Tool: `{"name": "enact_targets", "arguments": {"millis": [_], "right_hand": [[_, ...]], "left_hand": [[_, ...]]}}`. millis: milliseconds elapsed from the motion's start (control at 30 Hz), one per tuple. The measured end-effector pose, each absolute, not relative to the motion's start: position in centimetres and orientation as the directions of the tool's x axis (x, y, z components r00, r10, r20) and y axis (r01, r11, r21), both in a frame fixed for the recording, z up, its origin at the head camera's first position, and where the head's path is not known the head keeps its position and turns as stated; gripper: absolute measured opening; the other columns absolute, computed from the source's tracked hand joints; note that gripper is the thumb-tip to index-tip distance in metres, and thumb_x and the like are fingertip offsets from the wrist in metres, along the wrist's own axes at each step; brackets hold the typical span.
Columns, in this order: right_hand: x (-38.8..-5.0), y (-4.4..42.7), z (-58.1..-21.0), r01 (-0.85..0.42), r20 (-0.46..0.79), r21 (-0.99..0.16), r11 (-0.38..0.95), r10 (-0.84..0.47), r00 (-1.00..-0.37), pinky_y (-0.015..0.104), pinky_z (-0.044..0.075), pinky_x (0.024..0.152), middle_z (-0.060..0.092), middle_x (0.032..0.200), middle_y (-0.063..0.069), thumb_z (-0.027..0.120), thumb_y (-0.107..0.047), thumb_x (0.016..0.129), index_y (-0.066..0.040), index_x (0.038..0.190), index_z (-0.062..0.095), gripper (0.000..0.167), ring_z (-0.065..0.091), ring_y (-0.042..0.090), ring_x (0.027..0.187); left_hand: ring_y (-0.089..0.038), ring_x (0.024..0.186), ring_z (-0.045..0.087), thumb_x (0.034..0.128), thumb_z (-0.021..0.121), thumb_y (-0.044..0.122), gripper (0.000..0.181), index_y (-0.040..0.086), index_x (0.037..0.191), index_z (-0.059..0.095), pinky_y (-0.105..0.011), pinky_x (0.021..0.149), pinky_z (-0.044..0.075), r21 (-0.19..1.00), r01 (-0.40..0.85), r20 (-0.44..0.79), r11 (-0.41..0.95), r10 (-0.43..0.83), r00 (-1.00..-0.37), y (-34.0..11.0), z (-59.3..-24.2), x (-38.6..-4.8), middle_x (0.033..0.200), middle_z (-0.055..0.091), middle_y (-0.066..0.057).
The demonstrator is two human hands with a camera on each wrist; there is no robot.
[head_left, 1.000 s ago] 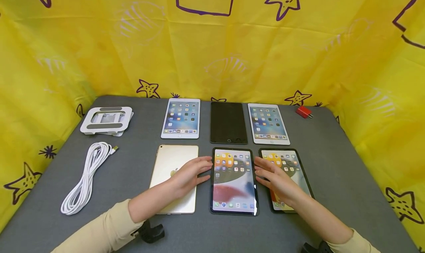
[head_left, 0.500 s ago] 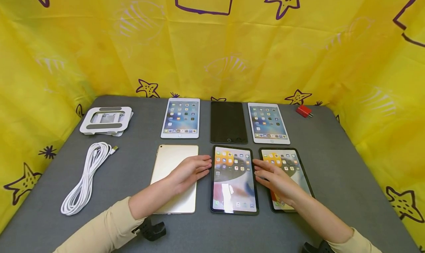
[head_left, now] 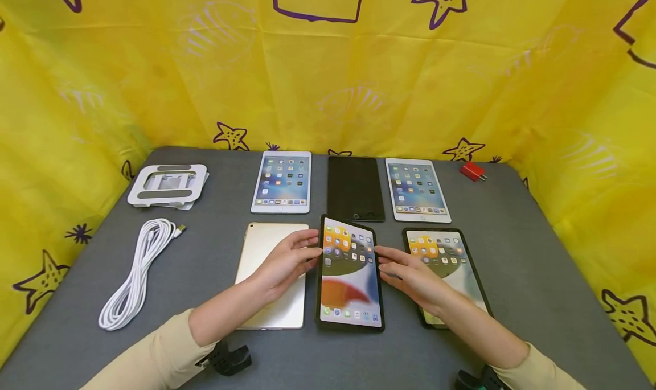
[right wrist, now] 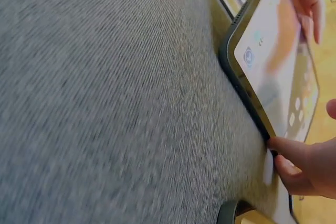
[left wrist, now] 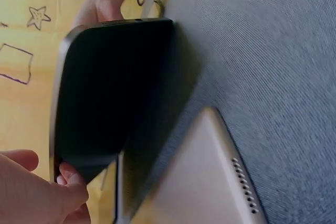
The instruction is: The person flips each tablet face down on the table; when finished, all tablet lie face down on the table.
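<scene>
A black-edged tablet [head_left: 350, 287] with its screen lit is tilted, its far end raised off the table. My left hand [head_left: 287, 259] holds its left edge; in the left wrist view the fingers [left wrist: 73, 177] curl at the edge of the dark back [left wrist: 105, 87]. My right hand [head_left: 415, 279] holds the right edge, and in the right wrist view fingertips [right wrist: 281, 145] sit at the rim. A gold tablet [head_left: 271, 304] lies face down below my left hand. Another lit black-edged tablet [head_left: 453, 270] lies partly hidden under my right forearm.
Along the back lie a white tablet [head_left: 281, 182], a dark-screened tablet [head_left: 356, 188] and another white tablet [head_left: 417, 189]. A white stand [head_left: 166, 185] and coiled white cable [head_left: 138, 270] are at left. A red charger plug [head_left: 472, 171] sits at back right on the grey table [head_left: 533, 276].
The middle front tablet has gone from lying nearly flat to tilted, its far end lifted and shifted left. Both hands have moved slightly left with it and now grip its sides.
</scene>
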State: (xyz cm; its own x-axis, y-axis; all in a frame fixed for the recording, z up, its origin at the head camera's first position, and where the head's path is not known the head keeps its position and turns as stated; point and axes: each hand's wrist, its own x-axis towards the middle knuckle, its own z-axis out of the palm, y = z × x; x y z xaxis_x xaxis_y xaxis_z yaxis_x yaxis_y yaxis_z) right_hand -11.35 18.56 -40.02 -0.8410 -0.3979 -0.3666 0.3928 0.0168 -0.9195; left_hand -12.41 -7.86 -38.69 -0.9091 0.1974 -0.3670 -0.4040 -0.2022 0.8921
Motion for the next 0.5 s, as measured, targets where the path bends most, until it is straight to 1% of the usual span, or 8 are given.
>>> {"name": "enact_targets", "arguments": {"millis": [133,267,400,500], "right_hand": [[-11.3,17.9,-39.9,0.401,-0.36,-0.916,-0.001,-0.439,-0.823,0.04,0.033,0.111,0.02,0.155,0.026,0.052,-0.007,0.096,0.009,0.15,0.023,0.063,0.023,0.035,0.139],[-11.3,17.3,-39.9,0.399,-0.345,-0.917,-0.009,-0.486,-0.803,0.046,0.026,0.113,0.016,0.157,0.026,0.051,-0.008,0.096,0.008,0.151,0.02,0.065,0.018,0.038,0.142],[-11.2,16.5,-40.0,0.402,-0.341,-0.916,-0.01,-0.511,-0.789,0.048,0.021,0.115,0.014,0.157,0.026,0.051,-0.008,0.095,0.007,0.151,0.019,0.066,0.014,0.037,0.144],[-11.1,15.9,-39.9,0.417,-0.348,-0.909,-0.016,-0.521,-0.78,0.048,0.02,0.115,0.014,0.157,0.026,0.05,-0.008,0.095,0.007,0.151,0.019,0.066,0.013,0.036,0.145]], "left_hand": [[-0.019,0.101,0.055,0.0897,0.059,-0.002,0.049,-0.004,0.136,0.045,-0.026,0.089,0.048,0.921,-0.339,-0.305,-0.193,0.187,-0.934,-7.9,-37.7,-11.6,0.131,0.046,-0.019],[-0.019,0.106,0.054,0.0885,0.06,-0.001,0.052,-0.004,0.137,0.043,-0.026,0.089,0.049,0.939,-0.279,-0.239,-0.198,0.205,-0.949,-7.7,-36.9,-10.8,0.133,0.045,-0.021],[-0.02,0.108,0.054,0.0876,0.063,-0.002,0.053,-0.002,0.138,0.044,-0.026,0.088,0.048,0.959,-0.226,-0.189,-0.172,0.207,-0.96,-7.3,-36.3,-10.4,0.133,0.048,-0.019],[-0.023,0.11,0.055,0.0873,0.066,0.0,0.055,0.001,0.138,0.046,-0.029,0.09,0.046,0.971,-0.191,-0.16,-0.14,0.207,-0.965,-7.1,-36.0,-10.3,0.133,0.05,-0.016]]}}
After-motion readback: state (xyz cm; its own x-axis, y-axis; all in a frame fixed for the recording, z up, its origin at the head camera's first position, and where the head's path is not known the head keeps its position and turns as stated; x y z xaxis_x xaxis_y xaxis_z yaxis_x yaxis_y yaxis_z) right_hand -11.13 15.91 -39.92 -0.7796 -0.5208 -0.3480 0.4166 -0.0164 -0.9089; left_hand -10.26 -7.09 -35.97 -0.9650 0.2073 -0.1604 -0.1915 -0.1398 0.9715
